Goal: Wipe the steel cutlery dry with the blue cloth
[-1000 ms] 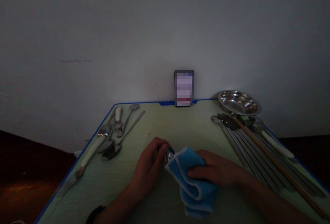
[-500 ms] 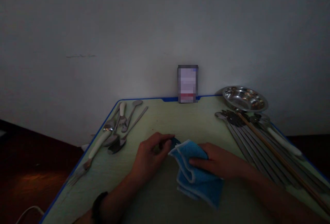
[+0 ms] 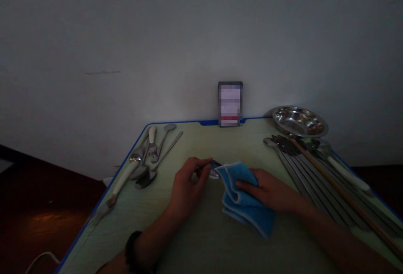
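My left hand (image 3: pixel 192 183) is closed, thumb and fingertips pinching a small shiny metal spoon (image 3: pixel 214 171) over the middle of the table. Only the spoon's rounded end shows; the rest is hidden by my fingers and the cloth. In my right hand (image 3: pixel 267 188) is a folded blue cloth (image 3: pixel 247 200) with a pale edge, thumb on top and fingers behind. The cloth's upper left corner is right beside the spoon; whether they touch I cannot tell. Its lower folds hang toward me.
On the left of the table (image 3: pixel 201 139) lie several spoons and forks, including a white-handled fork (image 3: pixel 122 179). At right are long metal utensils (image 3: pixel 302 177), a wooden chopstick (image 3: pixel 333 181) and a steel bowl (image 3: pixel 299 122). A phone-like screen (image 3: pixel 230 104) leans against the wall (image 3: pixel 157 47).
Both hands have moved slightly away from me, the right one lifting the cloth a little. More of the spoon's shiny end shows between hand and cloth.
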The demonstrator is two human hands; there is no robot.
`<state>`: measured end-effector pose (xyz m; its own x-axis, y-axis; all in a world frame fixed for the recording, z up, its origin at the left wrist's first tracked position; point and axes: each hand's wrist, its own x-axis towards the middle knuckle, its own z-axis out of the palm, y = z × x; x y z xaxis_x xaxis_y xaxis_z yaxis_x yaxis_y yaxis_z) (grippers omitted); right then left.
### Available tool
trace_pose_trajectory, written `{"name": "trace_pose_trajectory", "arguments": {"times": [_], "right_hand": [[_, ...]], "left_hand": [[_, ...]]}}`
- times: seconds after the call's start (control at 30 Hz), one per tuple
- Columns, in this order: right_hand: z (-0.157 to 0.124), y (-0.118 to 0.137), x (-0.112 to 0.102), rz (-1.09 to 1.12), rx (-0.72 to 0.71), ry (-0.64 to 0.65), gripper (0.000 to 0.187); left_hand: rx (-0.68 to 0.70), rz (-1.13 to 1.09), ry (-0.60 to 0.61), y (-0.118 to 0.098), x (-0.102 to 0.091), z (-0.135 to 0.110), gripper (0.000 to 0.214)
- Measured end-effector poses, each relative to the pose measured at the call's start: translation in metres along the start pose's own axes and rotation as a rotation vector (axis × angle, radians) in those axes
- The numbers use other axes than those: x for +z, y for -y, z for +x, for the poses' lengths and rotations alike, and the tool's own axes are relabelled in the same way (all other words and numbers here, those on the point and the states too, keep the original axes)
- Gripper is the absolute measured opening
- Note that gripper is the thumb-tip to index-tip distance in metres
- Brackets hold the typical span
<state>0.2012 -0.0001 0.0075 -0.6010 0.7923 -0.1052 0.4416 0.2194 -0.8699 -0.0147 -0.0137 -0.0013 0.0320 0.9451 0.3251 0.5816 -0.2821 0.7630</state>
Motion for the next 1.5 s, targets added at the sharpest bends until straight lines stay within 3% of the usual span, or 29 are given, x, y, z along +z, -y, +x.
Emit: {"name": "trace_pose_trajectory", "arguments": {"times": [0.13, 0.23, 0.3, 0.5, 0.73, 1.03, 1.2, 1.33, 1.5], "right_hand": [[0.008, -0.004, 0.001, 0.064, 0.033, -0.185, 0.031], [0.016, -0.010, -0.001, 0.135, 0.105, -0.437, 0.035], [0.018, -0.014, -0.003, 0.198, 0.140, -0.536, 0.036], [0.019, -0.017, -0.004, 0.306, 0.156, -0.559, 0.038], [0.022, -0.014, -0.003, 0.338, 0.121, -0.525, 0.035], [0.021, -0.015, -0.004, 0.351, 0.138, -0.509, 0.035], [0.020, -0.017, -0.002, 0.367, 0.139, -0.519, 0.034], [0.019, -0.016, -0.003, 0.389, 0.150, -0.520, 0.036], [0.017, -0.013, -0.003, 0.426, 0.120, -0.509, 0.035]], "left_hand": [[0.028, -0.006, -0.022, 0.005, 0.012, 0.018, 0.025], [0.032, 0.038, -0.113, 0.017, 0.030, 0.054, 0.022], [0.019, 0.056, -0.166, 0.026, 0.044, 0.082, 0.029], [-0.049, 0.072, -0.253, 0.043, 0.070, 0.145, 0.036], [-0.101, 0.099, -0.255, 0.045, 0.081, 0.163, 0.045], [-0.104, 0.021, -0.276, 0.043, 0.079, 0.162, 0.041], [-0.131, -0.065, -0.282, 0.039, 0.075, 0.148, 0.034], [-0.157, -0.160, -0.166, 0.030, 0.061, 0.111, 0.028], [-0.183, -0.267, 0.011, 0.012, 0.028, 0.042, 0.028]]}}
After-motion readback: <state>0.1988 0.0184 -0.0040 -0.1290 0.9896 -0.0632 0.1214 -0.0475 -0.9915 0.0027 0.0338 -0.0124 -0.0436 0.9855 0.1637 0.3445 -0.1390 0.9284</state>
